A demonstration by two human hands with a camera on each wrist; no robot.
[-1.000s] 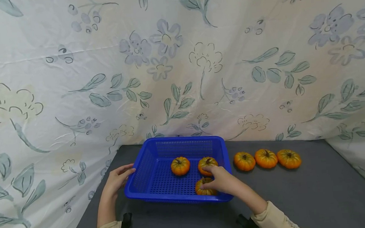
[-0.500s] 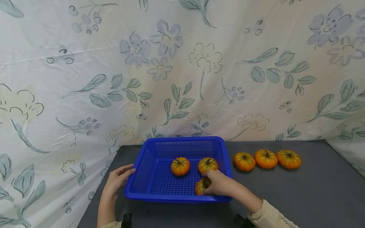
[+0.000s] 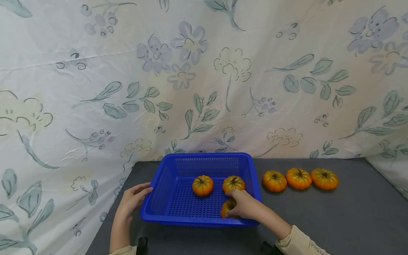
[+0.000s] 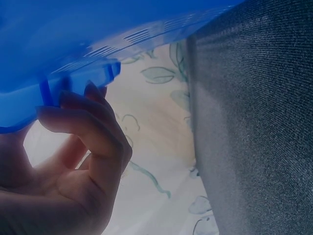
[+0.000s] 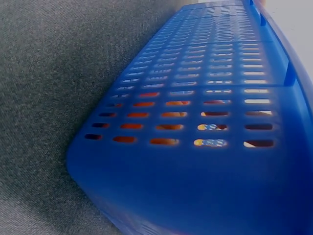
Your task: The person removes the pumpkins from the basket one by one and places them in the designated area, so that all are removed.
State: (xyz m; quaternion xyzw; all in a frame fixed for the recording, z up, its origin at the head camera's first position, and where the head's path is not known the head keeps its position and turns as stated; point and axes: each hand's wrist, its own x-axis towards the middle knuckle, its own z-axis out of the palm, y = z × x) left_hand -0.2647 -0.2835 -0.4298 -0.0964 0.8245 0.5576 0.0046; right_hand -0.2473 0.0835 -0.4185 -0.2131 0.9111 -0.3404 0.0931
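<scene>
A blue plastic basket (image 3: 174,219) with slotted walls stands on the dark table. My left hand (image 3: 132,200) holds its left rim; in the left wrist view, the curled fingers (image 4: 93,129) hook under that rim. Inside the basket's front right corner, my right hand (image 3: 244,205) grips a small orange pumpkin (image 3: 226,208), partly covered by the fingers. Just behind it lies a second pumpkin (image 3: 233,183), and a third pumpkin (image 3: 202,186) sits near the middle of the basket. The right wrist view shows the basket wall (image 5: 186,191), with orange showing through its slots.
To the right of the basket, three more pumpkins sit in a row on the table: a near one (image 3: 274,181), a middle one (image 3: 298,178) and a far one (image 3: 324,179). A floral cloth (image 3: 201,84) hangs behind the dark tabletop (image 3: 356,211).
My right hand has shifted slightly down and closed its fingers around the front pumpkin, uncovering the one behind. My left hand keeps its hold on the rim.
</scene>
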